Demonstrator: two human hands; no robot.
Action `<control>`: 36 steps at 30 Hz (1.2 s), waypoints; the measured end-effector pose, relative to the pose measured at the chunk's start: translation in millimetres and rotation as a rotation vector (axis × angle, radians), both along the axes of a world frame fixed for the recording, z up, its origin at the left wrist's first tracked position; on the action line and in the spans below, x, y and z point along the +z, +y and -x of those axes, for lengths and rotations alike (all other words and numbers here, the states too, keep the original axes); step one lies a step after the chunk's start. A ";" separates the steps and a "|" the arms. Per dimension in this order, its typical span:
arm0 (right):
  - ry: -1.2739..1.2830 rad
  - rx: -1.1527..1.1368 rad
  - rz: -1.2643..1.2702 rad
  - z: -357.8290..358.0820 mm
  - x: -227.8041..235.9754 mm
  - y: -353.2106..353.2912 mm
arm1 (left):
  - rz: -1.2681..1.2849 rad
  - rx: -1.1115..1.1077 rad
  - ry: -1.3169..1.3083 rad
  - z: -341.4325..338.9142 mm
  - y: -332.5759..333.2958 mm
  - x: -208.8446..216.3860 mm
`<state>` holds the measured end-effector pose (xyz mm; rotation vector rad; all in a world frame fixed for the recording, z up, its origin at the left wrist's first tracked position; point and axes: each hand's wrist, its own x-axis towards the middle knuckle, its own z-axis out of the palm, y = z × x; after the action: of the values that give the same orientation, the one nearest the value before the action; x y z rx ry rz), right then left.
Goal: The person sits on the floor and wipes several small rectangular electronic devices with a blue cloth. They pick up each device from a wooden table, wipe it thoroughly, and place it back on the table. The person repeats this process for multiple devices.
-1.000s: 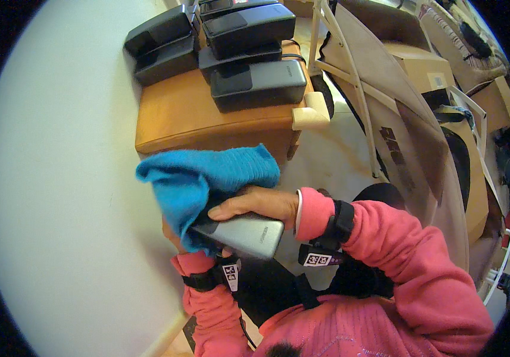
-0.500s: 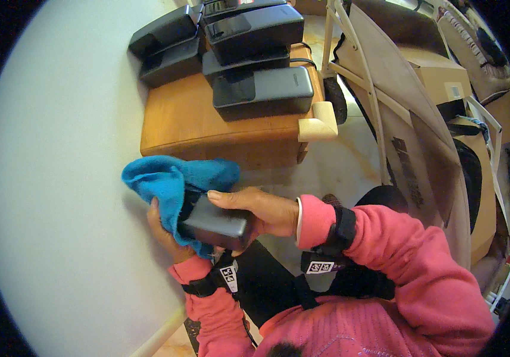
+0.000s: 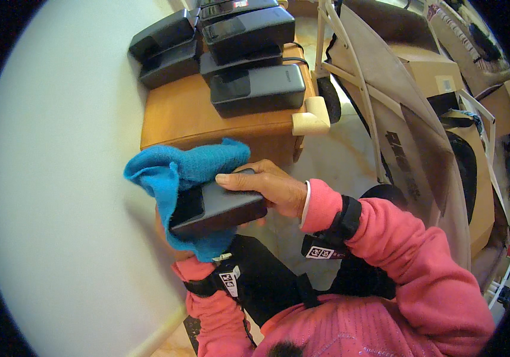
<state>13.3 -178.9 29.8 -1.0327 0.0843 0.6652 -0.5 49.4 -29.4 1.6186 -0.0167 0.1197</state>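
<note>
A black, box-shaped device [image 3: 225,207] with a glossy dark panel at one end is held over my lap. My right hand [image 3: 275,189] grips its right end, thumb on top and fingers around the far side and beneath. A blue cloth [image 3: 192,165] wraps the device's left end and spreads behind it. My left hand [image 3: 161,227] holds the cloth against the device from the left and below; most of its fingers are hidden by the cloth.
Several similar black devices [image 3: 258,88] are stacked on a wooden table [image 3: 183,110] with a cream corner guard [image 3: 311,119]. A white wall [image 3: 70,178] rises close on the left. To the right lean a folded beige fabric frame [image 3: 380,119] and cardboard boxes [image 3: 436,74].
The device has tilted and moved slightly; more of its glossy panel and side shows. My right hand has shifted up and right. The cloth has lifted behind it, covering more of my left hand.
</note>
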 end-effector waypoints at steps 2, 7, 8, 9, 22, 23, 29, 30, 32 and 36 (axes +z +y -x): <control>0.035 0.056 -0.096 -1.2 -0.5 0.8 | 0.188 -0.074 0.129 3.7 14.9 -23.9; 0.110 0.031 -0.171 -3.0 -1.0 8.2 | 0.888 -0.521 0.487 -1.3 38.7 -60.2; 0.115 0.013 -0.145 -4.5 0.5 10.0 | 0.846 -0.563 0.521 -0.8 40.5 -62.8; 0.133 -0.003 -0.133 -6.0 0.6 12.1 | 0.950 -0.580 0.500 -0.6 45.7 -65.3; 0.054 0.084 -0.484 -0.9 -9.9 16.6 | 0.755 -0.219 0.514 48.0 199.4 -132.1; 0.073 0.074 -0.488 -2.5 -11.2 16.9 | 0.698 -0.073 0.628 46.6 210.3 -126.3; 0.205 0.202 -0.448 7.5 -38.0 18.5 | 0.754 0.082 0.736 85.8 212.9 -102.7; 0.212 0.212 -0.432 7.5 -41.3 19.8 | 0.720 0.110 0.730 92.7 206.4 -96.2; 0.244 0.238 -0.405 9.6 -45.6 24.2 | 0.653 0.168 0.721 105.4 189.4 -81.1; 0.182 0.274 -0.443 5.5 -60.4 25.7 | 0.420 0.258 0.661 110.0 135.4 -49.0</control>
<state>7.8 -153.2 -30.6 -0.5583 -0.0476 0.9758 -110.4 184.8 -78.4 1.1699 0.6834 -0.2067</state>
